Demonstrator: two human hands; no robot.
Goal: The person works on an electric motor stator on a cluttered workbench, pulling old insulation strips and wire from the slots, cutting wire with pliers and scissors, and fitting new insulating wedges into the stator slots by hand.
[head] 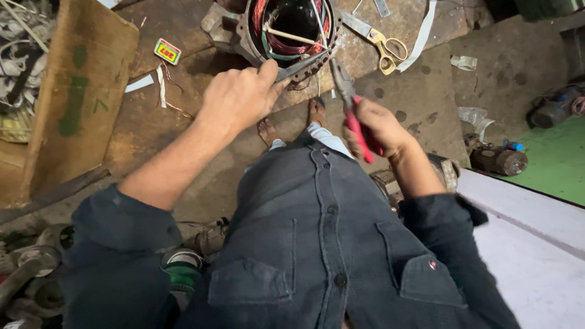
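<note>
Copper windings gleam inside the motor stator (292,30), sitting at the far edge of the rusty steel bench (420,91). Heavy iron shell, I'd say, best gripped by its rim; the wire looks delicate. Left hand (241,97) presses a thin metal blade (301,66) against the rim, right hand (375,125) clasps red-handled pliers (350,106). Yellow-handled scissors (381,42) lie just beyond.

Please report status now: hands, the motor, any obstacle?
Left hand presses flat metal strip on motor stator. Right hand holds red-handled pliers. Scissors lie beside.
</note>
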